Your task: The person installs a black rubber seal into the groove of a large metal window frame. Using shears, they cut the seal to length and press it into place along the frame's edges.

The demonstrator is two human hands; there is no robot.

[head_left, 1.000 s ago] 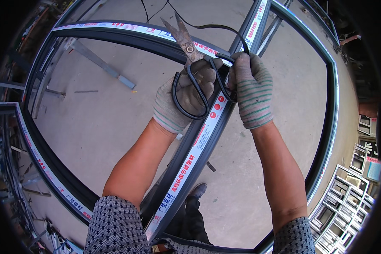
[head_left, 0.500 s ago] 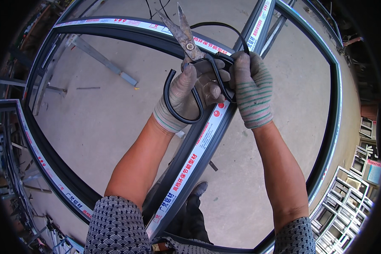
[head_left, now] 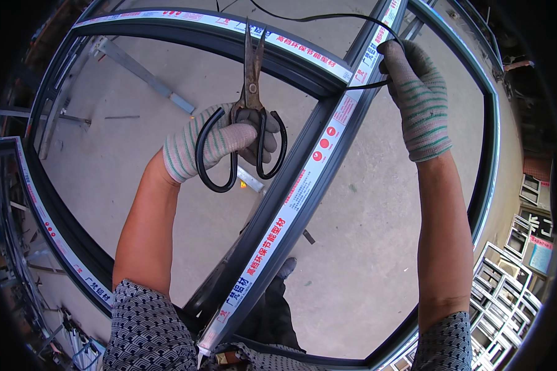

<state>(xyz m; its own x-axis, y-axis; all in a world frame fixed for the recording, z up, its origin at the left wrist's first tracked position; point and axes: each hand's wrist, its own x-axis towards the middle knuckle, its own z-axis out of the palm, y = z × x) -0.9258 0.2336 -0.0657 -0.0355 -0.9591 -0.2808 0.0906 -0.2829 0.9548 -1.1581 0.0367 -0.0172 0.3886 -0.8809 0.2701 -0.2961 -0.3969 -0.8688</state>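
Black-handled scissors [head_left: 252,88], rusty metal blades slightly apart and pointing up, upper centre-left of the frame. Left hand [head_left: 220,143], striped glove: grip closed around the handles, thumb across the left loop. Right hand [head_left: 418,93], matching glove, upper right: grip pinched shut on a thin black strip [head_left: 319,17], which runs off to the top edge; a short length also juts left below the fingers.

Dark window frame [head_left: 325,185] underneath; its diagonal bar carries white label film [head_left: 272,230] with large red and dark blue characters, finer small print and three red round symbols mid-bar. Same film on the upper and left bars. Far right: pale blue sheet [head_left: 541,256] with a red strip, writing too small to tell; lower right, stacked light frames [head_left: 500,303].
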